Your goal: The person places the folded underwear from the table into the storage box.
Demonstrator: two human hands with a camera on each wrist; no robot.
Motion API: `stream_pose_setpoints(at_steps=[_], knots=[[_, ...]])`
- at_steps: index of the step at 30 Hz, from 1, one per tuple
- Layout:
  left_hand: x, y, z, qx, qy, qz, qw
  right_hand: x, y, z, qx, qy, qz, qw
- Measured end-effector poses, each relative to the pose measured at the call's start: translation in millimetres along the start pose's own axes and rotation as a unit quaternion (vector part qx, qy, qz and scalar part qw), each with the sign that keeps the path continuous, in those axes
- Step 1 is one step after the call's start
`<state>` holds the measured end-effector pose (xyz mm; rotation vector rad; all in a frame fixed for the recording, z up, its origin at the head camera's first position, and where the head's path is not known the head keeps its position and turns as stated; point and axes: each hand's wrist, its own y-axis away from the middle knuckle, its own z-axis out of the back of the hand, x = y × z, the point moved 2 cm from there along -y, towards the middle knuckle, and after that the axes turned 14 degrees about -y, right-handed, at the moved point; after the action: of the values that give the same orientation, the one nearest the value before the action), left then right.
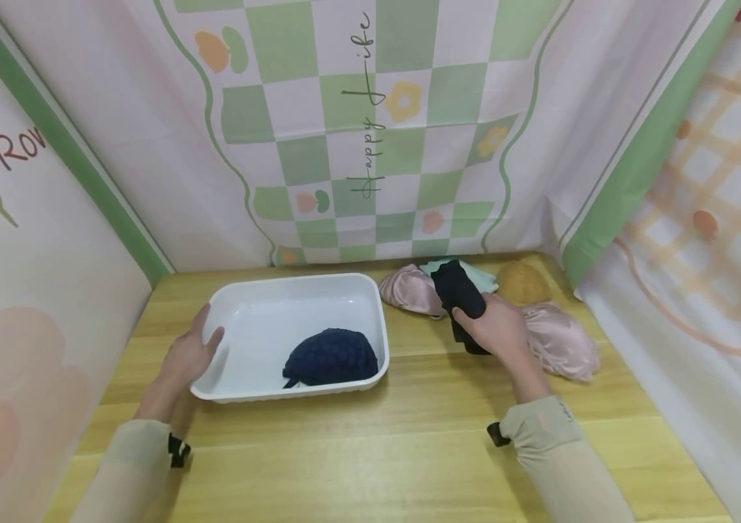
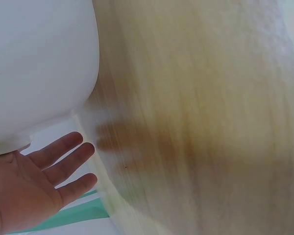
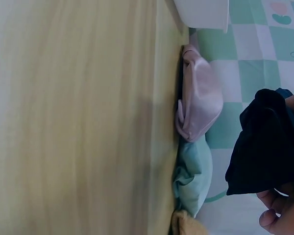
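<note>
My left hand [image 1: 187, 357] holds the left rim of a white tray [image 1: 292, 287], thumb inside the wall and fingers outside. In the left wrist view those fingers [image 2: 68, 164] spread past the tray's outer wall. A navy, cup-shaped garment like a folded bra [image 1: 331, 356] lies in the tray's near right corner, a short strap end trailing from it. Over the back right of the table, my right hand [image 1: 497, 327] grips a black folded cloth garment [image 1: 458, 290]. The right wrist view has this black garment [image 3: 264, 147] bunched between thumb and fingers, raised beside the other pieces.
Around the right hand lie a pink satin piece [image 1: 410, 289], a mint piece [image 1: 482, 279], a mustard piece [image 1: 524, 282] and a second pink satin piece [image 1: 560, 341]. The wooden table [image 1: 370, 457] meets patterned curtains [image 1: 344, 145] at the back and sides.
</note>
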<state>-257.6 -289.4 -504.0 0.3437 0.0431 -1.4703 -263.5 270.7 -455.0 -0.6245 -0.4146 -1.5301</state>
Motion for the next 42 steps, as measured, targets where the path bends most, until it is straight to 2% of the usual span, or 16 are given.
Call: stream_pose_setpoints(at_steps=[5,14,27,35,42], knots=[[-0.2,0.5,0.5,0.0,-0.003,-0.001,1.0,9.4,-1.4,-0.5,-0.008,0.005,0.017,1.0],[0.0,0.8,0.2,-0.001,-0.008,-0.006,1.0,24.2,-6.9,-0.4,0.007,0.022,0.035,0.999],[0.1,0.8,-0.4,-0.007,-0.009,-0.004,0.9999,48.1,-12.3,-8.8,0.001,0.005,0.066,0.998],[0.1,1.0,0.1,-0.044,-0.022,-0.034,0.9982,60.6,-16.0,-14.0,0.007,0.006,0.086,0.996],[1.1,0.5,0.5,-0.033,-0.021,-0.026,0.9989,73.7,-18.0,-17.8,0.014,0.0,0.104,0.994]])
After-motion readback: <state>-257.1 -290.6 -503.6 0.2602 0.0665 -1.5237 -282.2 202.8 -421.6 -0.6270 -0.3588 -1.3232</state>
